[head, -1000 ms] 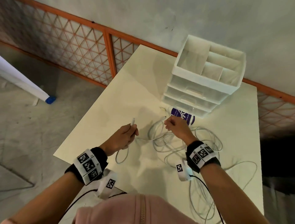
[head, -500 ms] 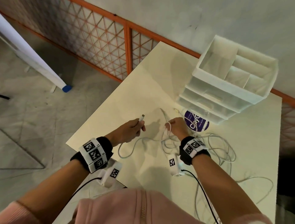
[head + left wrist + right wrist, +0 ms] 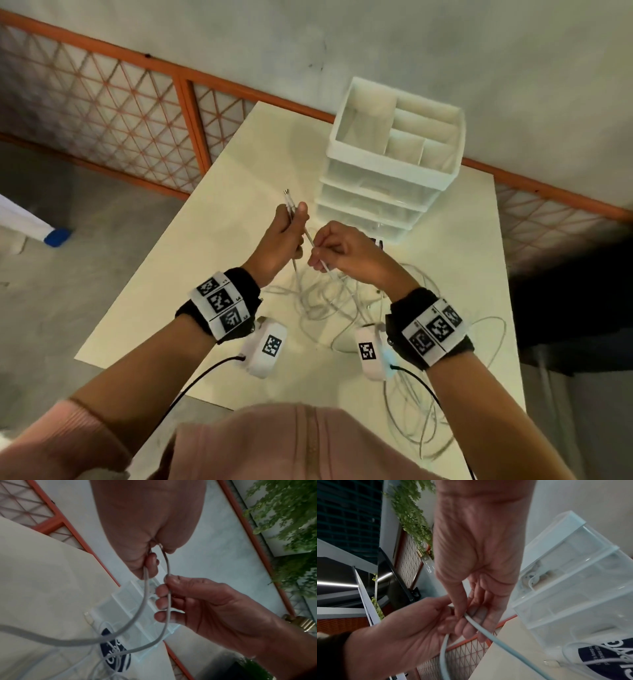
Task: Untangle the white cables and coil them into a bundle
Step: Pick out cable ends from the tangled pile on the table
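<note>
White cables (image 3: 329, 303) lie in a loose tangle on the cream table (image 3: 219, 260), with more loops trailing to the near right edge. My left hand (image 3: 296, 219) is raised above the table and grips cable near its end; plug tips (image 3: 288, 200) stick up past the fingers. Two strands (image 3: 145, 592) hang down from that fist. My right hand (image 3: 317, 255) is close beside it and pinches one strand (image 3: 169, 588) between thumb and fingers. The same strand (image 3: 488, 631) runs from my right fingers down toward the table.
A white drawer organizer (image 3: 387, 171) with open top compartments stands just behind the hands. A dark blue labelled object (image 3: 115, 654) lies at its foot among the cables. An orange mesh fence (image 3: 113, 113) runs behind the table's far left edge.
Both hands have lifted off the table and come together. The left hand now holds the cable end upright, and the right hand has moved in to pinch a strand just below it.
</note>
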{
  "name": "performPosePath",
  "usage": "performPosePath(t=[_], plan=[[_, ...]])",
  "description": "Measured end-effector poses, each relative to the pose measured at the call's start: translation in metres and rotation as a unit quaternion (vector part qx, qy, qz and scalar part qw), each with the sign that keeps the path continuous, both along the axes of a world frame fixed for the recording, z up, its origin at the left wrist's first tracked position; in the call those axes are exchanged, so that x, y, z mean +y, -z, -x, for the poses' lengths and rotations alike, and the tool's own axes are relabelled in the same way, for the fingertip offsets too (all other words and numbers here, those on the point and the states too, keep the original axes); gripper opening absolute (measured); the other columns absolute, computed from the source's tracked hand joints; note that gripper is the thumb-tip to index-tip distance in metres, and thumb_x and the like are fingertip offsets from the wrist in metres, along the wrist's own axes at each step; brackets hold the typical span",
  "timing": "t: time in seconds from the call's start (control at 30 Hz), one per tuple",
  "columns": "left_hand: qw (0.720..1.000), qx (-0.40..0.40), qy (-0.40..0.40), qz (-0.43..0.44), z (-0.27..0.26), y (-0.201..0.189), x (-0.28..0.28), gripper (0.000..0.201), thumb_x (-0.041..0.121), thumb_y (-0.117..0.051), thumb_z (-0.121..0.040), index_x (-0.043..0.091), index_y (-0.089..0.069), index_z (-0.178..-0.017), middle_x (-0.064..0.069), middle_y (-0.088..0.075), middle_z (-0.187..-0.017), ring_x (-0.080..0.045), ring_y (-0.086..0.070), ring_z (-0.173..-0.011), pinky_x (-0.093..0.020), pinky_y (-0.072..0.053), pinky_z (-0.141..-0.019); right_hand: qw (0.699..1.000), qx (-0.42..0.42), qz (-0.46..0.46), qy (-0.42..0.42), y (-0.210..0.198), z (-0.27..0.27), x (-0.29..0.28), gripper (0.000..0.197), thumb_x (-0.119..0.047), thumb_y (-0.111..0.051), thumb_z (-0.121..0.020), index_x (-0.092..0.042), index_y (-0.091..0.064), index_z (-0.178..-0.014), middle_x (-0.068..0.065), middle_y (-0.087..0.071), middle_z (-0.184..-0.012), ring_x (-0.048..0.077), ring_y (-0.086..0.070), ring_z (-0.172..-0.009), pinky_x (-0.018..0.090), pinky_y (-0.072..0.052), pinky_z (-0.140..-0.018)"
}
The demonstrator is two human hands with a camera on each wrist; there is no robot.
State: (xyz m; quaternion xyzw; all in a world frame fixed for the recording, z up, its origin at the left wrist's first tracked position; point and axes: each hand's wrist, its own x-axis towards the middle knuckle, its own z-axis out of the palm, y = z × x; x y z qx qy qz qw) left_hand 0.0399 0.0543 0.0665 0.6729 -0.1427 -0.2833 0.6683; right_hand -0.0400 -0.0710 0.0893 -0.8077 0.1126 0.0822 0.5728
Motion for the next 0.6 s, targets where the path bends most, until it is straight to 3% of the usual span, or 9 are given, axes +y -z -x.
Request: performPosePath(t=[0.07, 0.17, 0.27, 0.37, 0.5, 0.6], plan=[[1.0, -0.008, -0.012, 0.012, 0.002, -0.001, -0.007, 0.029, 0.038, -0.035, -0.1, 0.014, -0.041, -0.084, 0.004, -0.033, -0.067, -0.002, -0.034, -0.042, -0.015, -0.033, -0.045, 1.0, -0.002, 0.01, 0.0, 0.001, 0.007, 0.002, 0.01, -0.002, -0.055, -0.093, -0.01, -0.049, -0.089, 0.004, -0.068, -0.076, 0.023, -0.064, -0.074, 0.042, -0.053, -0.08], [0.999, -0.03, -0.011, 0.027, 0.008, -0.004, -0.013, 0.035, 0.035, -0.031, -0.102, 0.015, -0.039, -0.074, 0.003, -0.033, -0.063, -0.002, -0.034, -0.044, -0.014, -0.034, -0.047, 1.0, -0.013, 0.021, 0.01, 0.003, 0.013, 0.002, 0.009, -0.002, -0.053, -0.094, -0.008, -0.047, -0.092, 0.003, -0.067, -0.077, 0.022, -0.064, -0.073, 0.038, -0.054, -0.077], [0.998, -0.046, 0.005, 0.04, 0.011, -0.008, -0.013, 0.04, 0.039, -0.029, -0.101, 0.013, -0.04, -0.073, 0.003, -0.036, -0.064, -0.007, -0.035, -0.052, -0.015, -0.037, -0.052, 0.999, -0.033, -0.019, 0.039, 0.003, 0.015, 0.001, 0.01, 0.0, -0.052, -0.094, -0.008, -0.046, -0.092, 0.008, -0.063, -0.078, 0.022, -0.063, -0.07, 0.032, -0.055, -0.071], [0.997, -0.072, 0.028, 0.024, 0.011, -0.008, -0.01, 0.039, 0.038, -0.029, -0.101, 0.014, -0.047, -0.076, 0.007, -0.044, -0.068, -0.003, -0.042, -0.055, -0.012, -0.039, -0.058, 0.996, -0.053, -0.054, 0.052, 0.004, 0.014, 0.003, 0.017, 0.002, -0.051, -0.094, -0.012, -0.046, -0.087, 0.008, -0.058, -0.082, 0.019, -0.064, -0.071, 0.031, -0.059, -0.07], [0.997, -0.06, 0.027, 0.047, 0.013, -0.013, -0.006, 0.043, 0.038, -0.025, -0.102, 0.015, -0.046, -0.072, 0.002, -0.049, -0.069, -0.009, -0.048, -0.059, -0.019, -0.042, -0.058, 0.997, -0.046, -0.048, 0.027, 0.006, 0.014, 0.006, 0.016, -0.008, -0.058, -0.093, -0.008, -0.045, -0.101, 0.009, -0.062, -0.099, 0.016, -0.063, -0.087, 0.031, -0.057, -0.079], [0.995, -0.061, 0.006, 0.08, 0.012, -0.026, -0.004, 0.044, 0.039, -0.023, -0.102, 0.016, -0.041, -0.069, 0.003, -0.049, -0.069, -0.011, -0.049, -0.064, -0.02, -0.044, -0.063, 0.998, -0.003, -0.056, -0.034, 0.009, 0.015, 0.007, 0.023, -0.017, -0.059, -0.093, -0.006, -0.049, -0.11, 0.004, -0.072, -0.091, 0.016, -0.067, -0.098, 0.034, -0.048, -0.096]])
